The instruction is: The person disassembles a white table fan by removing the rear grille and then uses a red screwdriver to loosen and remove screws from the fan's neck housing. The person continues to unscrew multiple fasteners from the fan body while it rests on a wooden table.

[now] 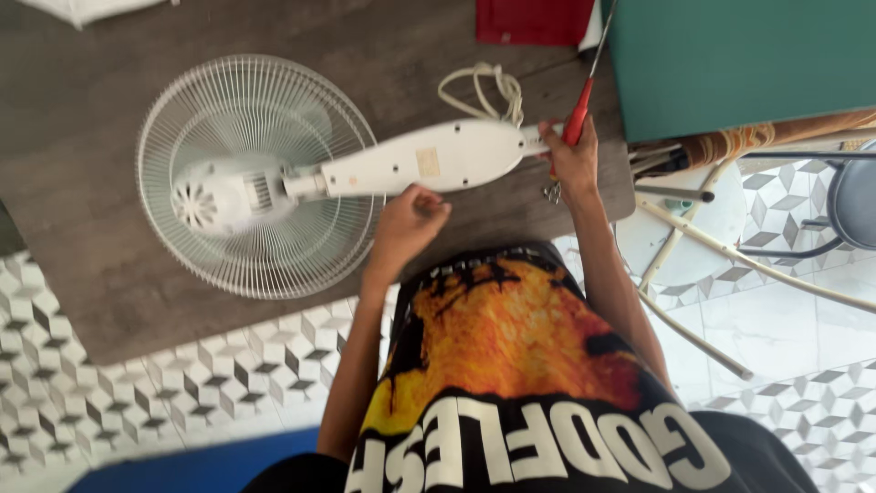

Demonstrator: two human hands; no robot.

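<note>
At the bottom of the frame the person's black and orange printed shirt [511, 365] fills the near view, both forearms reaching up from it. The left hand [411, 219], at centre, is loosely clenched with its fingertips at the lower edge of the white fan base [438, 157], apparently steadying it. The right hand [573, 160], right of centre, grips a red-handled screwdriver [578, 114] whose shaft points to the upper right, its handle end set against the base's right end. The fan lies flat, its underside up, so the base is open to the tool. Its round wire grille [255, 173] lies in the upper left, and the coiled white cord [482, 91] sits just above the base. All rest on a dark wooden table [82, 228] over patterned floor tiles [182, 383]; a green surface [739, 64] fills the upper right.
</note>
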